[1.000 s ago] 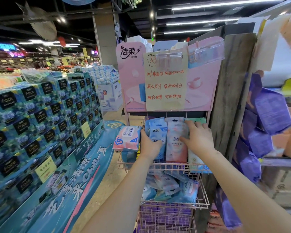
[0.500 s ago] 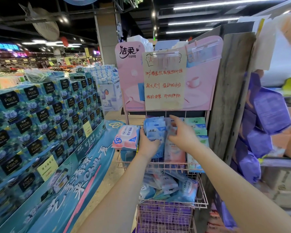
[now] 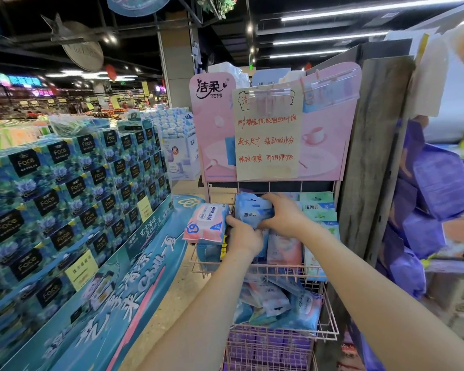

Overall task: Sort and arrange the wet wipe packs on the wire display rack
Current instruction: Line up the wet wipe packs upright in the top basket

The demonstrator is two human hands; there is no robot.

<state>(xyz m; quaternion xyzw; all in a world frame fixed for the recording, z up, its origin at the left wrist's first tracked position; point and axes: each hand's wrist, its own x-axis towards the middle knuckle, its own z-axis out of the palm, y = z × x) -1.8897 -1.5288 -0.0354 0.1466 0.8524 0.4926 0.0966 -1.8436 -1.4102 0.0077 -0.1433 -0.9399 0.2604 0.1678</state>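
A pink wire display rack (image 3: 255, 268) stands before me with wet wipe packs in its baskets. In the top basket my right hand (image 3: 284, 215) grips the upper edge of a stack of blue packs (image 3: 252, 211). My left hand (image 3: 243, 236) holds the same blue packs from the left and below. A pink and white pack (image 3: 206, 223) sticks out at the basket's left end. Pale pink packs (image 3: 284, 247) stand below my right hand, and green packs (image 3: 319, 210) fill the right side. Loose mixed packs (image 3: 279, 303) lie in the middle basket.
A pink brand board with a handwritten paper sign (image 3: 267, 135) tops the rack. Stacked blue tissue boxes (image 3: 65, 188) form a wall on the left. A grey wooden post (image 3: 375, 156) and purple packs (image 3: 439, 183) are on the right. Purple packs (image 3: 268, 346) fill the bottom basket.
My right hand has moved left from the pink and green packs onto the top of the blue packs. My left hand stays at the blue packs' left side.
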